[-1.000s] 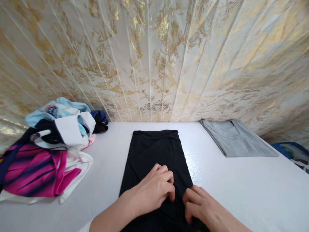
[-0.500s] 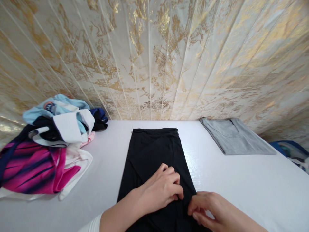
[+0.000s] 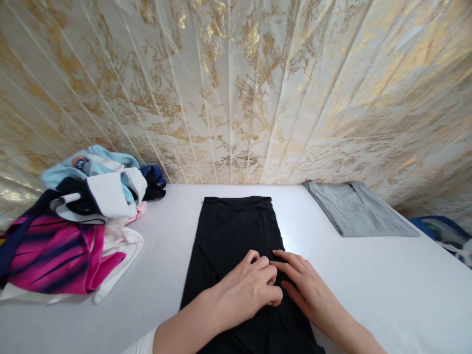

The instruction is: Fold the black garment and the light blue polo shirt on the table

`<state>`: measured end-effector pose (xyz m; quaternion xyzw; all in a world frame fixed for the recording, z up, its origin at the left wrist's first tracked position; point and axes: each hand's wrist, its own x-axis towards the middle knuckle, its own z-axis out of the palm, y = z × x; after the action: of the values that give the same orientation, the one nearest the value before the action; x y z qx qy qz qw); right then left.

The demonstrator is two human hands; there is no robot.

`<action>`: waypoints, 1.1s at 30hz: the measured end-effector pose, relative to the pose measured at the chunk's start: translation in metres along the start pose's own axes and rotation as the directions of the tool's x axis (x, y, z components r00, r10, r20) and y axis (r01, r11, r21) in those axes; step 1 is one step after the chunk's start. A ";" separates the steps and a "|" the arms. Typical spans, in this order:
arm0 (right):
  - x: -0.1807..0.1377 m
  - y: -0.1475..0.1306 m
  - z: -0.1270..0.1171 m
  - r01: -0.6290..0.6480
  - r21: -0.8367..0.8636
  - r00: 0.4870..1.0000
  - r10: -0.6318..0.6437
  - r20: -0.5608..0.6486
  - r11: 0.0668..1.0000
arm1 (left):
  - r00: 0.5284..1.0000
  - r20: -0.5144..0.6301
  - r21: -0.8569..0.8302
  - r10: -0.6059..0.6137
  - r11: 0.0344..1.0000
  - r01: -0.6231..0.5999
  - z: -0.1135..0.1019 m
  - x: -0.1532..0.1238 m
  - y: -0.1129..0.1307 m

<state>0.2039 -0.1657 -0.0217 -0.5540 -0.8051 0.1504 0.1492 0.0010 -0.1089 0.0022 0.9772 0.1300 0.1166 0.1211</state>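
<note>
Black, smooth cloth is forming a long, narrow garment (image 3: 232, 221), which is lying flat in the middle of the table, its waistband-like far edge running nearly straight and its near end passing out of view at the bottom. A slanting layer edge is showing across its upper surface, and small creases are gathering near the hands.

The left hand (image 3: 250, 290) is resting on the garment with its fingers bent and drawn in; whether they are pinching any cloth, I cannot tell. The right hand (image 3: 306, 285) is lying over the garment's right edge, fingers loosely spread and reaching inward, the tips touching the black cloth just beside the left hand and gripping nothing visible. A white sleeve (image 3: 142, 344) is covering part of the left forearm.

Beneath all this, a glossy white tabletop (image 3: 368, 280) is catching light to the right of the garment. A grey, flatly folded garment (image 3: 365, 211) is lying near the far right edge. On the left, a heaped pile of clothes is holding a bright pink and navy streaked garment (image 3: 55, 258), a light blue garment with a round emblem (image 3: 66, 169) and white pieces (image 3: 108, 194). Behind, a cream, gold-patterned covering (image 3: 236, 98) is hanging in vertical pleats.
</note>
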 end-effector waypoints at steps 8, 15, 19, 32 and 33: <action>0.004 0.012 0.012 0.019 -0.181 1.000 -0.016 0.017 0.983 | 0.999 0.034 0.009 -0.043 0.999 0.042 -0.003 -0.012 0.002; 0.005 0.018 0.015 0.030 -0.181 0.999 -0.034 -0.023 0.983 | 0.998 0.052 -0.107 0.017 0.994 -0.011 -0.002 -0.019 0.016; 0.005 0.017 0.015 0.038 -0.173 0.999 -0.043 -0.030 0.984 | 0.999 0.037 -0.078 0.019 0.997 -0.016 0.003 -0.019 0.019; 0.005 0.016 0.015 0.037 -0.186 0.999 -0.043 -0.029 0.982 | 0.995 0.097 -0.070 -0.033 0.997 0.040 -0.005 -0.020 0.021; 0.005 0.016 0.015 0.037 -0.187 0.999 -0.043 -0.028 0.982 | 0.994 0.101 -0.064 -0.033 0.997 0.040 -0.007 -0.020 0.023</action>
<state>0.2100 -0.1563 -0.0414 -0.5517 -0.8241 0.0625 0.1122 -0.0140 -0.1347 0.0107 0.9747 0.1378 0.0698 0.1619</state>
